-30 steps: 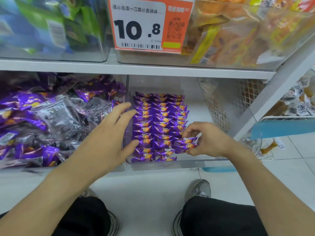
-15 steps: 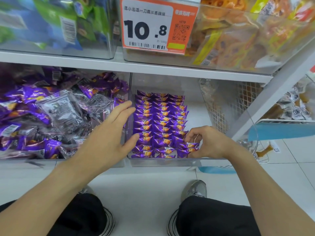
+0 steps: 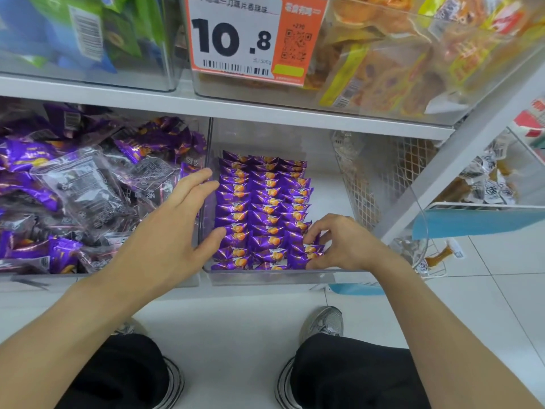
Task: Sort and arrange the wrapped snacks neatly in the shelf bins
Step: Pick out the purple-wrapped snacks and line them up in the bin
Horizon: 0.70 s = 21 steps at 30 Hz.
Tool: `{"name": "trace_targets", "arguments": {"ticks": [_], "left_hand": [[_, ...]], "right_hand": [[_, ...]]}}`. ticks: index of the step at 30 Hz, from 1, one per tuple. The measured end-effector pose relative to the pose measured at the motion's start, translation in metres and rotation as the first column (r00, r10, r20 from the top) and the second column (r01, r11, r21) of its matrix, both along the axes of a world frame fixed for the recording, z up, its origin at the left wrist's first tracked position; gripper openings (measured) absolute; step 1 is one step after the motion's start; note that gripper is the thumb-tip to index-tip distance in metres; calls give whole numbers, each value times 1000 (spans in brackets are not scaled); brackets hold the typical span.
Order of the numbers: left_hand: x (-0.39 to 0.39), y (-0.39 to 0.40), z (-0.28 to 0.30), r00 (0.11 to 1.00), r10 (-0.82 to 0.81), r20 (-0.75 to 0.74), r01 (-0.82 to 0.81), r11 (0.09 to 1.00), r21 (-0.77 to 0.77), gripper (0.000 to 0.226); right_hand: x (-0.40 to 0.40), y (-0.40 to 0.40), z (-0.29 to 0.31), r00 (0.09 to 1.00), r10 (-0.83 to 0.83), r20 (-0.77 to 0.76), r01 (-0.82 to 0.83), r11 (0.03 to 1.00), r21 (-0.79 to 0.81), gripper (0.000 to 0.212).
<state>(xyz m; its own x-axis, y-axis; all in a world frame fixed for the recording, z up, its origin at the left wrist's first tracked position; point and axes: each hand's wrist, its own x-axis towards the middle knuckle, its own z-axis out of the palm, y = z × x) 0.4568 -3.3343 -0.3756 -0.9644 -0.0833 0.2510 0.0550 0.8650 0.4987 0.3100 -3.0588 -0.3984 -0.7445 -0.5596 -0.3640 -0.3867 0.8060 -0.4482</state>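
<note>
Small purple wrapped snacks [image 3: 265,211] lie in three tidy rows inside a clear plastic bin [image 3: 274,277] on the lower shelf. My left hand [image 3: 174,231] rests flat against the bin's left wall, fingers straight, thumb touching the left row. My right hand [image 3: 345,243] is at the front right of the rows, its curled fingers and thumb pinching purple snacks [image 3: 309,250] there. The bin to the left holds a loose heap of purple and clear snack packs [image 3: 79,196].
A white shelf board [image 3: 206,104] runs above the bins, with a 10.8 price tag [image 3: 247,39] and bins of green and orange snacks over it. A wire mesh panel [image 3: 383,178] stands right of the clear bin. White floor tiles and my shoes lie below.
My right hand has slid slightly down toward the bin's front right corner with the snacks in its fingers. My left hand has stayed against the left wall. The camera has moved closer.
</note>
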Motion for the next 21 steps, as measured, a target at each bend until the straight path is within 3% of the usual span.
{"name": "trace_targets", "arguments": {"ticks": [10, 16, 21], "left_hand": [[0, 0, 0, 1000, 0, -7, 0, 1000, 8, 66], [0, 1, 0, 1000, 1, -10, -1, 1000, -2, 64], [2, 1, 0, 1000, -3, -9, 3, 1000, 5, 63]], "right_hand": [[-1, -2, 1, 999, -24, -32, 21, 996, -91, 55], [0, -4, 5, 993, 28, -116, -20, 997, 72, 60], [1, 0, 4, 996, -92, -17, 92, 996, -14, 56]]}}
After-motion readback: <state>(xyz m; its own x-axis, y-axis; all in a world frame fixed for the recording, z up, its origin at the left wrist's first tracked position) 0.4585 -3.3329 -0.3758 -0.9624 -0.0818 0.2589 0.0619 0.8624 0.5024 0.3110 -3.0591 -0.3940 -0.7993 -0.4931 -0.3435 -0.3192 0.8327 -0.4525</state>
